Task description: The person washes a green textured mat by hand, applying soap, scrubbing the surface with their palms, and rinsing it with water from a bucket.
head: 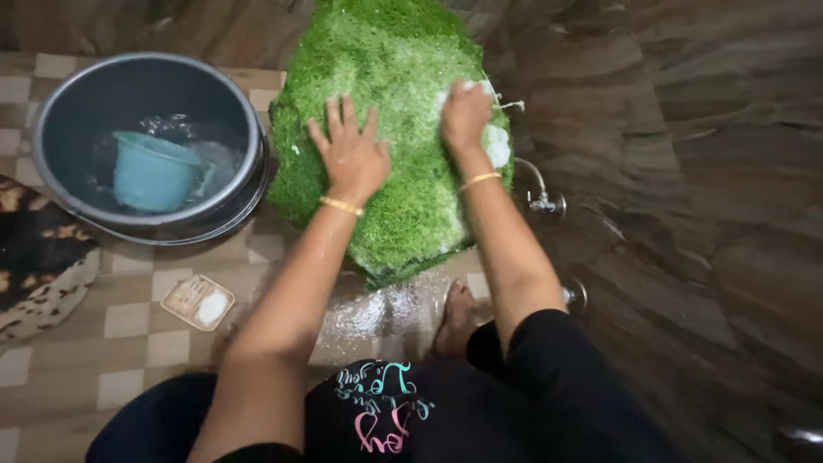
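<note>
Up in the top middle of the head view, a shaggy green mat [403,163] lay wet and soapy on the checked tile floor [129,343]. Left hand [351,154] was pressed flat on it, fingers spread wide, holding nothing. Right hand [465,113] had its grip closed around a whitish scrubbing thing [495,144], pushed down on the mat's right edge; couldn't tell exactly what it was. Upper left sat a big grey tub [51,120] of water with a teal mug [154,171] floating inside. Lower left, a soap bar in its dish [199,302]. A tap [542,199] stuck out of the brown wall just right of the mat.
</note>
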